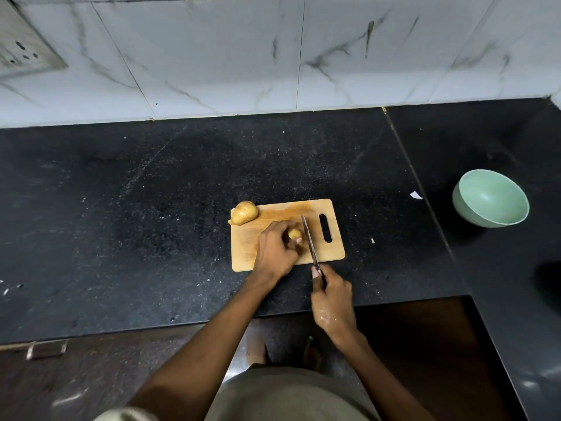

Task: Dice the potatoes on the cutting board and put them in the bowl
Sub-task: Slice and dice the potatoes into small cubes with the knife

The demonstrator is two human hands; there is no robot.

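- A wooden cutting board (pixel 282 235) lies on the black stone table (pixel 151 208), near the table's front edge, with its handle slot toward the right.
- One whole potato (pixel 243 212) sits at the board's far left corner, partly overhanging the edge.
- A second, smaller potato (pixel 295 233) rests near the middle of the board.
- The left hand (pixel 277 249) lies over the board, fingers curled round the smaller potato and holding it in place.
- The right hand (pixel 332 302) is off the board's front edge, fingers wrapped round the handle of a knife (pixel 309 243).
- The blade runs across the board from front to back, just to the right of the held potato; whether it touches the potato cannot be told.
- A pale green bowl (pixel 490 198) stands well apart, toward the right end of the table, beyond a seam in the stone. Nothing is visible inside it.
- A small white scrap (pixel 416 195) lies on the table between board and bowl.
- A marbled tile wall (pixel 273 56) rises behind the table's back edge.
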